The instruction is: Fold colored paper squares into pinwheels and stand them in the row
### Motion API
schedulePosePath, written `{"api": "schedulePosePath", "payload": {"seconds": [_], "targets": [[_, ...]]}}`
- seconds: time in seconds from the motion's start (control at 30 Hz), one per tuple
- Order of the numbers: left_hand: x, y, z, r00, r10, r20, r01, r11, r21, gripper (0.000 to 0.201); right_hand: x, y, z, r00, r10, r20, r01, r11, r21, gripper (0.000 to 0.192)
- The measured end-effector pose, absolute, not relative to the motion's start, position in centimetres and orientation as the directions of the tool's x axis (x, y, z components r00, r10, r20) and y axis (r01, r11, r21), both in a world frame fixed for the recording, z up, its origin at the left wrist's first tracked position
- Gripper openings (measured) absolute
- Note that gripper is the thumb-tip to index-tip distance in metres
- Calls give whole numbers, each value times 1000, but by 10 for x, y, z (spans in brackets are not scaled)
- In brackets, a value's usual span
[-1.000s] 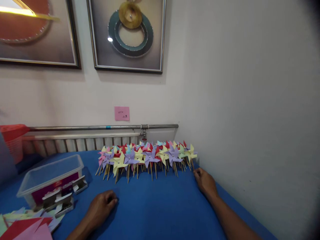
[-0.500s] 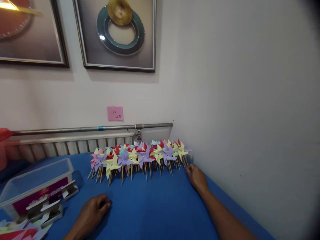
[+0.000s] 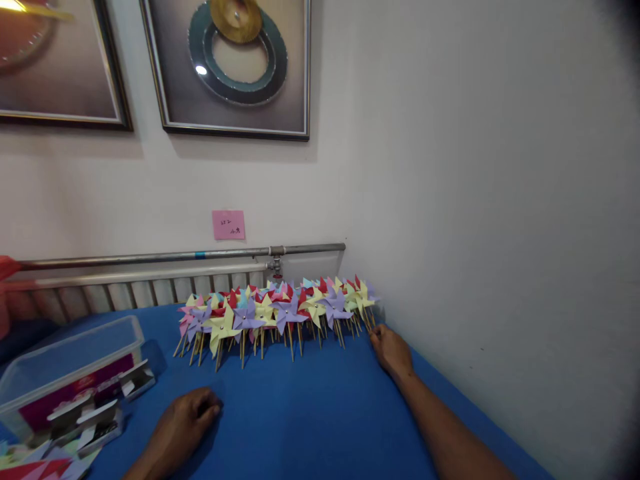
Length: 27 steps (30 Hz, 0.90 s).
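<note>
My left hand [image 3: 187, 415] rests low at about 7 o'clock on the blue table [image 3: 310, 413], fingers curled loosely under, knuckles up, holding nothing that I can see. Further left, at 8 o'clock, some small white clips [image 3: 95, 417] lie beside a clear plastic box [image 3: 65, 370], and coloured paper sheets [image 3: 35, 467] peek in at the bottom corner. My right hand [image 3: 393, 350] stretches out toward 4 o'clock, arm running along the table edge by the wall. Its fingertips [image 3: 375, 333] reach the sticks at the right end of the pinwheel row; whether they actually pinch a stick I cannot tell, the fingers hide it. The pinwheels [image 3: 275, 310] stand in a packed line across the middle, yellow, purple, red and pink, sticks slanting down to the cloth, leaning back toward the radiator [image 3: 125, 290]. Behind them a metal pipe [image 3: 175, 255] runs along the wall. Above it, a pink note [image 3: 229, 225] sticks to the wall, and up at 12 o'clock hang two framed pictures [image 3: 235, 67].
</note>
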State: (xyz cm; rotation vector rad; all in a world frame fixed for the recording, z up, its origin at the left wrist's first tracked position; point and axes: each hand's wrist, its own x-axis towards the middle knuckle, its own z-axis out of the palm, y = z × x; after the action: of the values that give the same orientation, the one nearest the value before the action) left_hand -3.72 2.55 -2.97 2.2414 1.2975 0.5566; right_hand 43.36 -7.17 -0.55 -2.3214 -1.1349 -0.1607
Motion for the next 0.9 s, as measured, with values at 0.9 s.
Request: {"api": "schedulePosePath", "payload": {"seconds": [0.9], "targets": [[-32,26,-33,485,864,137,718,-482,502,21,231,-72,-35,-104,767,633,950,265,-165,19]]}}
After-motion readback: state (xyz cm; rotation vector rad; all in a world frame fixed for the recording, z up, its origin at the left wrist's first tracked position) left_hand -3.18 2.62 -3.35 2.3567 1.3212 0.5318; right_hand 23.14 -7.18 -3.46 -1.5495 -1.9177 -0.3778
